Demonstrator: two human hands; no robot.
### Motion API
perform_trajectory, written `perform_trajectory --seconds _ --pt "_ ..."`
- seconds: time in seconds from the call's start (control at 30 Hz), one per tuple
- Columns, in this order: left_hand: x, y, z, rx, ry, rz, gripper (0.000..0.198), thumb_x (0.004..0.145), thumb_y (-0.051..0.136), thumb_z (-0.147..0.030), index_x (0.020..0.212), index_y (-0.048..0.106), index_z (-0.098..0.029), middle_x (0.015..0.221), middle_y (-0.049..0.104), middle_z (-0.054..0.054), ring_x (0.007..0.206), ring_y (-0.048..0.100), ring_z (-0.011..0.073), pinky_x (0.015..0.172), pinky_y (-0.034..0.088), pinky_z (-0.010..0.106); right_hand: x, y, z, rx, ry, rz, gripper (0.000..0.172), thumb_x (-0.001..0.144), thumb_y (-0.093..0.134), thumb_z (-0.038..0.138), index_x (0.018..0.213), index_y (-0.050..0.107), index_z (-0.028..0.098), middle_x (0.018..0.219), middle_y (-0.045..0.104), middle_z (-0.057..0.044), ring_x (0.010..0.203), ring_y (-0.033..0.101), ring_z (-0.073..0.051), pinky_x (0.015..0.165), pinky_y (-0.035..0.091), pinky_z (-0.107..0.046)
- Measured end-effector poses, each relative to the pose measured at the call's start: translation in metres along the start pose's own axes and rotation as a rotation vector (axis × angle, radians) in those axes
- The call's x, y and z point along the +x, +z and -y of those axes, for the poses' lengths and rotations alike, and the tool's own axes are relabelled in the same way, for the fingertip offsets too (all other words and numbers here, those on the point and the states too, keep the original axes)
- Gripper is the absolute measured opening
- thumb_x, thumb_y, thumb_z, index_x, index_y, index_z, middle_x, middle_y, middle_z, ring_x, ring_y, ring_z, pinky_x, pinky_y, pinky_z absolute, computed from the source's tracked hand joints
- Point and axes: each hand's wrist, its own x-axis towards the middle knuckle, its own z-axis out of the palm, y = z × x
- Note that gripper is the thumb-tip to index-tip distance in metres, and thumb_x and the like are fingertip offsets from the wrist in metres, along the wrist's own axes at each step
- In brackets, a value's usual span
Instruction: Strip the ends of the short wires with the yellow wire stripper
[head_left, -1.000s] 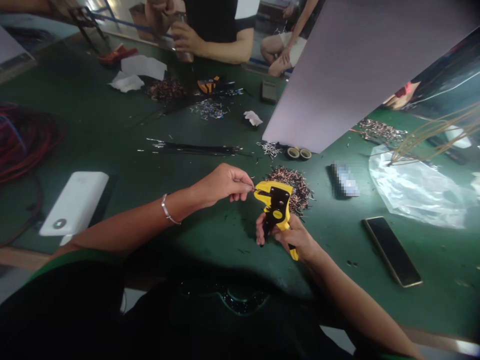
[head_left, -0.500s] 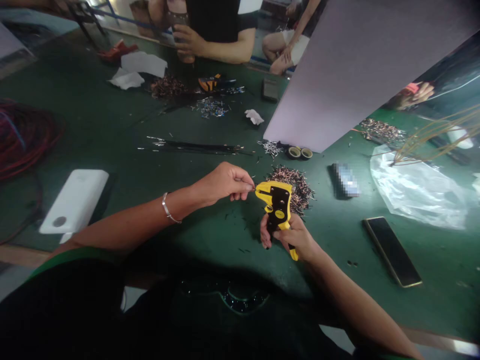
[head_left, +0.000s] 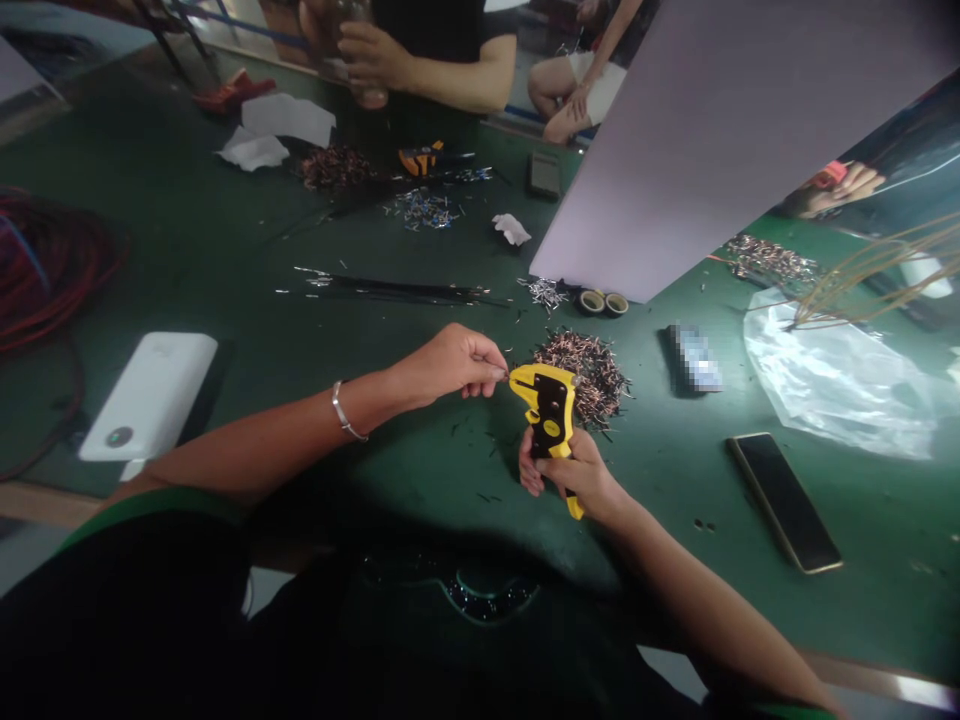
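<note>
Yellow-blk tool (head_left: 553,405) clamped in R hand (head_left: 589,480), L hand (head_left: 459,365) pinching tiny wire (head_left: 508,377), wide gap to phone (head_left: 785,503) edge

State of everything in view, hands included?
Yellow tool: held, jaw opening unclear
Right hand: wrapped around yellow tool
Left hand: pinched at yellow tool's nose
Phone: flat, screen dark
Red cable: coiled
Black wires: loosely bundled
Plastic bag: wrinkled
Copper-colored scraps: heaped
</note>
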Motion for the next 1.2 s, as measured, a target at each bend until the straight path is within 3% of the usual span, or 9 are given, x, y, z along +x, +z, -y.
perform_trajectory --seconds 0.17,0.67,1.2 --pt "0.004 0.0 0.005 0.002 0.012 0.001 0.01 0.071 0.064 -0.023 0.071 0.069 -0.014 0.056 0.063 0.001 0.046 0.05 0.0075 0.046 0.04 0.024 0.001 0.002 -0.003 -0.006 0.025 -0.036 0.018 0.063 0.062 0.008 0.08 0.06 0.016 0.057 0.058 0.004 0.044 0.049 -0.009 0.044 0.043 -0.025" --pt "0.01 0.001 0.01 -0.004 0.008 -0.035 0.007 0.073 0.064 -0.018 0.068 0.068 -0.015 0.055 0.062 0.002 0.046 0.05 0.0074 0.046 0.04 0.023 0.004 0.008 -0.003 -0.02 0.039 -0.14 0.016 0.063 0.065 0.011 0.077 0.059 0.017 0.053 0.055 0.006 0.039 0.046 -0.008 0.038 0.04 -0.024" --pt "0.013 -0.001 0.015 0.05 0.025 -0.039 0.008 0.072 0.063 -0.02 0.068 0.068 -0.015 0.056 0.063 0.002 0.046 0.05 0.0074 0.047 0.041 0.024 0.004 0.003 -0.009 -0.02 0.037 -0.139 0.015 0.067 0.067 0.014 0.078 0.057 0.018 0.048 0.051 0.007 0.037 0.043 -0.008 0.035 0.036 -0.022"
